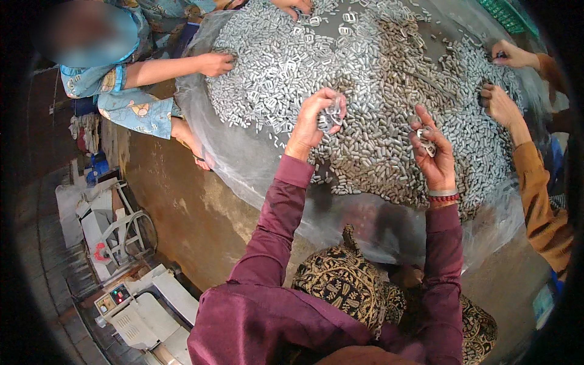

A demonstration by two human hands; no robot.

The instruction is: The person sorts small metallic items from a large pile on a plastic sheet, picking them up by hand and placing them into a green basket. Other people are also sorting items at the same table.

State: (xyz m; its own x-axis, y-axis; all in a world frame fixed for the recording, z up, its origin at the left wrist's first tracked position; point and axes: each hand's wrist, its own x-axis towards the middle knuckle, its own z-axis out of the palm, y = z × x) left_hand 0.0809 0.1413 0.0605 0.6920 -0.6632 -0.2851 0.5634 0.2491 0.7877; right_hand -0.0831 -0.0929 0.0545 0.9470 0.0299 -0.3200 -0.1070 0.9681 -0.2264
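Observation:
A wide heap of small grey metal cylinders point(371, 161) lies before me on a clear plastic sheet point(243, 173). Among them, toward the far left, several silvery rectangular buckles point(291, 82) are scattered. Over the middle of the heap my left hand point(311, 123) is closed with a metal buckle point(334, 109) at its fingertips. My right hand point(441, 163), palm up with curled fingers, cradles metal buckles point(428, 146) over the right side; how many is unclear. Browner cylinders point(395, 52) run through the heap's far middle.
Around the heap work other people's hands: one at left point(216, 64), one at the far edge point(293, 6), two at right point(516, 56) point(504, 111). A green basket point(508, 15) stands far right. Pale machines point(143, 319) stand on the floor at lower left.

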